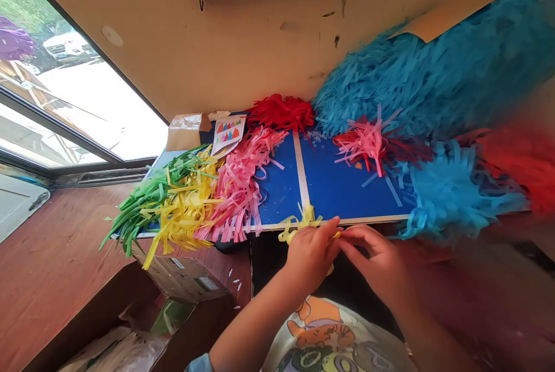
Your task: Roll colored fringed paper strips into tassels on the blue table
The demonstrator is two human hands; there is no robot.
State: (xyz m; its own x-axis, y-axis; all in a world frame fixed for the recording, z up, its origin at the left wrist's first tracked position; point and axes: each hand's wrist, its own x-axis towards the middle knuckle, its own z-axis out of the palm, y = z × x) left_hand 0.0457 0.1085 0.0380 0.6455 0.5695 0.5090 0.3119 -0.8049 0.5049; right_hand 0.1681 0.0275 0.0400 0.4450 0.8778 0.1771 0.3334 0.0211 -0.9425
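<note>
"Where is the yellow tassel (307, 218)?"

"At the blue table's (342, 192) near edge, mostly hidden by the left hand (314, 249), whose fingers curl around it."

"And the right hand (375, 259)?"

"Just beyond the same edge, thumb and forefinger pinching the tassel's narrow end, close against the left fingertips."

"What lies on the table?"

"Toward its left end, green fringe (147, 190), yellow fringe (188, 204) and pink fringe (240, 187) side by side, some strips hanging over the near edge. A picture card (229, 133) rests behind them. At the table's back edge sits a red bunch (281, 111); toward its right end, a light-blue bunch (455, 190)."

"Below it?"

"A cardboard box (186, 276), near the table's left end."
</note>
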